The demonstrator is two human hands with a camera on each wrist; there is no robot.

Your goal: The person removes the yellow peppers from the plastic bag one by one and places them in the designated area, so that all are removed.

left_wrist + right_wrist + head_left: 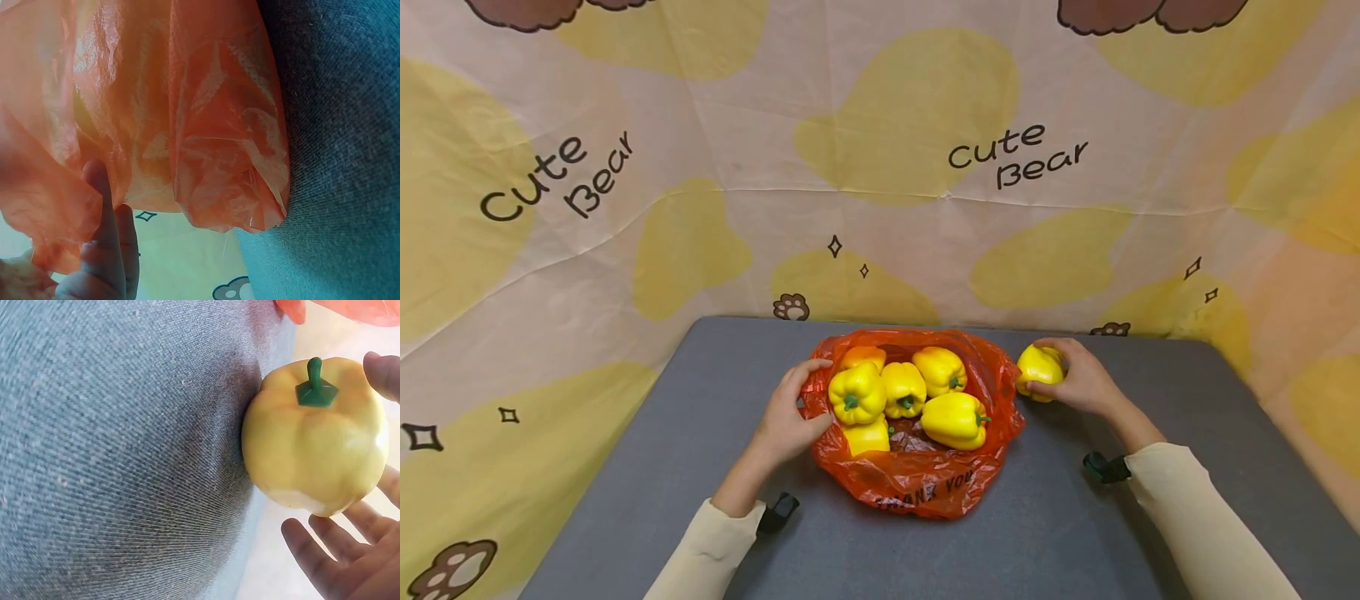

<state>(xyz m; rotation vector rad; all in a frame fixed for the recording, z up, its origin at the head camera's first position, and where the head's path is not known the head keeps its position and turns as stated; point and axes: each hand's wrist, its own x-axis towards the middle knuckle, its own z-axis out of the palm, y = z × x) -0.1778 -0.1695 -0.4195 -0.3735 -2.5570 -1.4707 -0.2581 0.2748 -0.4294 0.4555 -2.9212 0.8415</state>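
In the middle of the head view we have an orange bag (925, 467) lying open on the grey worktop (647, 467), with several yellow peppers (955, 417) heaped inside it. Our left hand (786, 421) sits at the bag's left rim, thumb and fingers curled onto the plastic; in the left wrist view the fingers (103, 250) press against the film at lower left, which seems to hold the mouth wide and stop the thin bag from sliding. Our right hand (1078, 379) is just right of the bag, wrapped round a lone pepper (1037, 371) that rests on the worktop close to the bag's right edge but outside it. In the right wrist view that pepper (319, 437) fills the right half of the frame, green stem (314, 384) pointing up, with a fingertip at the upper right and more fingers (325, 550) cupped beneath, so the grip comes from both sides, steadying a round thing that would otherwise roll. Behind the worktop, across the top of the head view, hangs a cloth (880, 167) printed with yellow blobs and "Cute Bear".
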